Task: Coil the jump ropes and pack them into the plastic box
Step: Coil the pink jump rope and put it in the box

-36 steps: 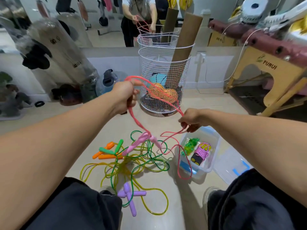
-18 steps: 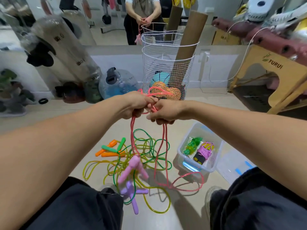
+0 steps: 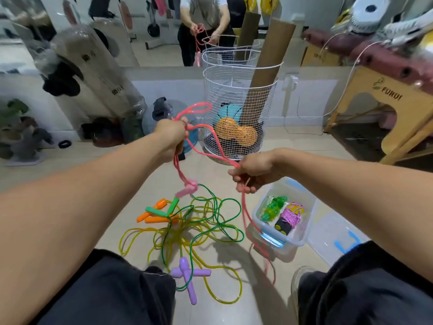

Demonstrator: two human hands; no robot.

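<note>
Pale tiled floor (image 3: 234, 301) in a cluttered room, with a mirror along the far wall and a white wire basket (image 3: 239, 95) standing beyond the fingers, holding a cardboard tube (image 3: 264, 73) and an orange ball (image 3: 235, 132).

Left hand (image 3: 172, 137) raised ahead, fingers curled tight round several gathered loops of the pink jump rope (image 3: 216, 157), one loop sticking up above the knuckles. From below those fingers, a strand dropping to the pink handles (image 3: 187, 190), dangling in the air above the floor.

Right hand (image 3: 255, 172) lower and to the right, fingers pinching the same pink rope. Between the two sets of fingers, a strand stretched across. Below the right fingers, the rest trailing down past the near corner of the plastic box (image 3: 302, 240) and ending in a loose loop on the floor.

Directly beneath the right fingers, that clear box on the floor, open, with a coiled green rope (image 3: 274, 206) and a coiled purple rope (image 3: 291, 215) side by side inside. Just right of the box, a clear lid (image 3: 328, 233) with blue clips lying flat.

Beneath and between both sets of fingers, a tangle of green and yellow ropes (image 3: 206, 221) spread on the floor, orange handles (image 3: 152, 215) and green handles (image 3: 172, 205) at its far left edge, purple handles (image 3: 187, 275) crossed at its near edge.
</note>
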